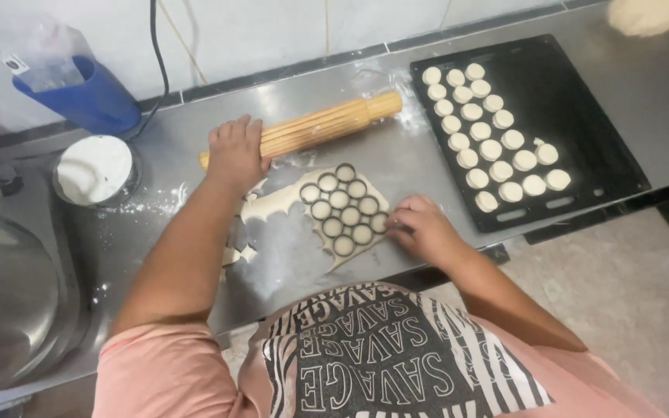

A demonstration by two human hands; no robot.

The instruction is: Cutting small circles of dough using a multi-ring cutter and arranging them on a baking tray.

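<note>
The left hand (235, 152) pressed flat, grasping nothing, on dough (333, 207); the right hand (420, 228) pinched its edge on the floured steel counter (396, 159); a blue tub (90, 97) stood by the tiled wall.

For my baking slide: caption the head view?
Right hand at cut dough sheet, left hand by rolling pin.

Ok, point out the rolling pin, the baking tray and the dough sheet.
rolling pin (327, 124), head view, middle of its barrel
baking tray (582, 116), head view, bare black base
dough sheet (276, 203), head view, uncut left part
</note>
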